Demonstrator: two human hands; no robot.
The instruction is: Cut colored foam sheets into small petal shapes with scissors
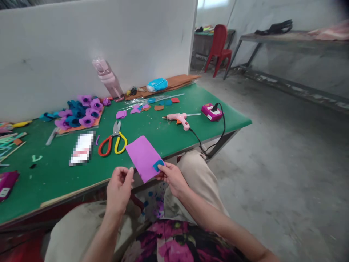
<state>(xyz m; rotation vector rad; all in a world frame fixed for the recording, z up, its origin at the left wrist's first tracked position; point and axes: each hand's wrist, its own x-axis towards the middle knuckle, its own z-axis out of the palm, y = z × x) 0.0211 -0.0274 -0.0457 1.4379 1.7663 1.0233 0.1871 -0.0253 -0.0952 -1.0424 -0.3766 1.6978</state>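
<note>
My right hand [173,176] pinches the lower right corner of a purple craft sheet [141,156], along with a small blue cut piece [158,165] lying on it under the thumb. The sheet is tilted over the table's near edge. Just left of it, my left hand [120,185] is loosely curled, thumb close to the index finger, with nothing visible in it. Scissors [116,140] with one red and one yellow handle lie beyond, blades pointing away. A pink hot glue gun [177,119] rests to the right on the green table [147,125].
A magenta power socket box [212,112] with a black cord stands near the right edge. Purple and blue flowers [81,111] are grouped at the back left. Cut pieces [159,107], a pink bottle [107,78] and brown sheets [174,83] lie along the back.
</note>
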